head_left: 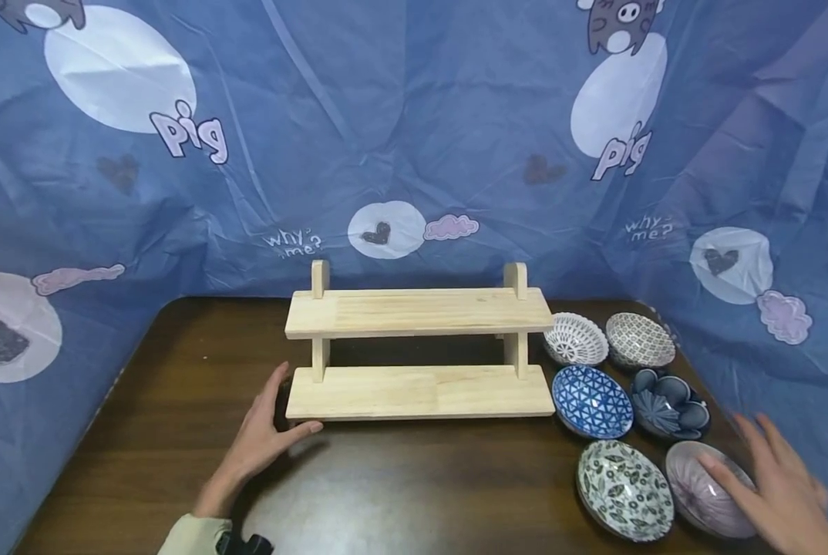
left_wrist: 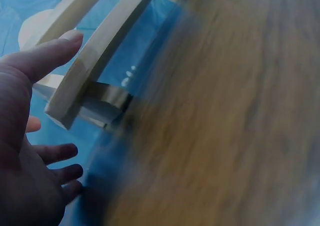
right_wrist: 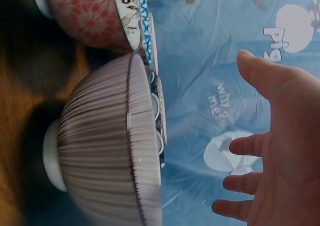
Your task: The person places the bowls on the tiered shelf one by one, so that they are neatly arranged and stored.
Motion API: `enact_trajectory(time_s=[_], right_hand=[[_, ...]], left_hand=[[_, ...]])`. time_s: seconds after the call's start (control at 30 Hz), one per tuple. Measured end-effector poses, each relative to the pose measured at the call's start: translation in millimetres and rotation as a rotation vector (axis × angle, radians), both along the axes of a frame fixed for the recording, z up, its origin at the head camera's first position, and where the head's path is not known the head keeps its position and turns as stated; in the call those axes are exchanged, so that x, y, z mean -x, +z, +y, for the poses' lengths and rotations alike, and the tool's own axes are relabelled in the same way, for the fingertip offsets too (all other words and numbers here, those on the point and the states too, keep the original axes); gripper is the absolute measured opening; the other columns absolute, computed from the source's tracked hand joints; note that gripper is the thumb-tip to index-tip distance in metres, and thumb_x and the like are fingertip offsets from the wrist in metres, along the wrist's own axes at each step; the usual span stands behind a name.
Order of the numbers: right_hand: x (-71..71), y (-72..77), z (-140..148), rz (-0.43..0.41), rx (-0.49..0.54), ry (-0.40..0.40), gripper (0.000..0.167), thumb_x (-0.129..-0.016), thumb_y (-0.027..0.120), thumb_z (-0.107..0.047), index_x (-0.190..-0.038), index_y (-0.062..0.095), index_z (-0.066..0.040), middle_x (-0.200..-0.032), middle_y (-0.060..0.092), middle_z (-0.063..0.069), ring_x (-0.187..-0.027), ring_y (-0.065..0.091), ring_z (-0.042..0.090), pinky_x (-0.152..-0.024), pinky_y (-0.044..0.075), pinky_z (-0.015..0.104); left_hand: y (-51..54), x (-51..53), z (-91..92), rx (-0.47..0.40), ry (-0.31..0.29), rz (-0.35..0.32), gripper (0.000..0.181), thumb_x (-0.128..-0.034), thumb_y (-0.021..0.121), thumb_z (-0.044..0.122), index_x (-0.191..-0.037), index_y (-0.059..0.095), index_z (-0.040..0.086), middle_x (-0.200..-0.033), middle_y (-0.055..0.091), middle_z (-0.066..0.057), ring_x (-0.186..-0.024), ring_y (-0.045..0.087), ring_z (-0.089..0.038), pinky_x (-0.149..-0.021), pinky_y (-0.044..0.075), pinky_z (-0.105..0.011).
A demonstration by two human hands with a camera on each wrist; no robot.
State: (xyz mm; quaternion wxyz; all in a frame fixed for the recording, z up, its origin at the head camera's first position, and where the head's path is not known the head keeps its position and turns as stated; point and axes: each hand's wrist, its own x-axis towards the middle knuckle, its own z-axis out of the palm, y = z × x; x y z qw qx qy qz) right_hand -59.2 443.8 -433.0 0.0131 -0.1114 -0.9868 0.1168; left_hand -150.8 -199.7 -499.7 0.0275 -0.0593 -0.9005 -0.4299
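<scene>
Bowls crowd the near-right lilac bowl your empty right hand partly hides; your empty left hand flanks the rack.

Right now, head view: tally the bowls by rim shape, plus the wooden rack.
Round bowls: 5 (white lattice bowl, grey-patterned bowl, blue-patterned bowl, leaf-patterned bowl, mauve bowl)
Petal-rimmed bowls: 1 (dark blue bowl)
Wooden rack: 1
Total: 7

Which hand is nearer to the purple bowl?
Right. The right hand hovers partly over the purple bowl; the left hand is farther off, by the left end of the wooden shelf.
</scene>
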Motion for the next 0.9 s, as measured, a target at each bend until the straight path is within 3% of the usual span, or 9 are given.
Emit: enact_trajectory(time_s=[0.17, 0.3, 0.47, 0.67, 0.8, 0.9], right_hand=[[-5.4, -6.3, 13.0, -0.079, -0.009, -0.072, 0.095, -0.100, 0.044, -0.058, -0.152, 0.008, 0.012, -0.148, 0.009, 0.047, -0.121, 0.028, 0.069, -0.084, 0.029, 0.085], [-12.0, -10.0, 20.9, -0.067, -0.009, -0.093, 0.094, -0.101, 0.043, -0.055, -0.148, 0.010, 0.019, -0.141, 0.015, 0.049, -0.119, 0.030, 0.067, -0.090, 0.031, 0.081], [-17.8, -17.1, 27.7, -0.036, 0.032, -0.083, 0.092, -0.102, 0.044, -0.051, -0.149, 0.007, 0.020, -0.141, 0.017, 0.049, -0.123, 0.028, 0.065, -0.095, 0.030, 0.077], [-18.0, -21.9, 32.3, -0.184, 0.117, -0.180, 0.099, -0.102, 0.038, -0.055, -0.147, -0.002, 0.024, -0.140, 0.016, 0.053, -0.126, 0.024, 0.067, -0.102, 0.027, 0.077], [-17.4, -24.8, 38.9, -0.270, 0.180, -0.178, 0.101, -0.103, 0.033, -0.056, -0.143, -0.003, 0.029, -0.136, 0.018, 0.056, -0.124, 0.026, 0.069, -0.102, 0.030, 0.075], [-18.2, -28.8, 41.3, -0.338, 0.260, -0.184, 0.102, -0.104, 0.031, -0.056, -0.142, -0.011, 0.028, -0.140, 0.011, 0.056, -0.128, 0.023, 0.071, -0.105, 0.030, 0.074]], left_hand=[[-9.1, 1.3, 2.2, -0.069, 0.000, -0.030, 0.109, -0.0806, 0.082, 0.035, -0.160, 0.013, 0.005, -0.159, 0.032, -0.029, -0.148, 0.030, -0.047, -0.114, 0.025, -0.069], [-13.7, 1.8, 4.9, -0.107, -0.006, -0.039, 0.109, -0.0808, 0.082, 0.033, -0.160, 0.013, 0.005, -0.159, 0.031, -0.030, -0.148, 0.030, -0.047, -0.115, 0.024, -0.069], [-14.2, 0.9, 4.5, -0.120, 0.004, -0.045, 0.107, -0.0809, 0.082, 0.032, -0.160, 0.014, 0.007, -0.158, 0.034, -0.029, -0.147, 0.031, -0.046, -0.115, 0.023, -0.069], [-13.3, -0.5, 2.9, -0.128, 0.008, -0.052, 0.104, -0.0814, 0.081, 0.032, -0.160, 0.016, 0.009, -0.157, 0.035, -0.028, -0.146, 0.032, -0.046, -0.114, 0.023, -0.070], [-12.5, 0.3, 2.9, -0.114, 0.007, -0.054, 0.103, -0.0820, 0.080, 0.033, -0.160, 0.017, 0.011, -0.157, 0.034, -0.028, -0.146, 0.031, -0.047, -0.113, 0.024, -0.071], [-12.3, 1.0, 3.0, -0.096, 0.008, -0.060, 0.101, -0.0824, 0.080, 0.034, -0.160, 0.018, 0.012, -0.156, 0.036, -0.027, -0.145, 0.032, -0.047, -0.112, 0.025, -0.072]])
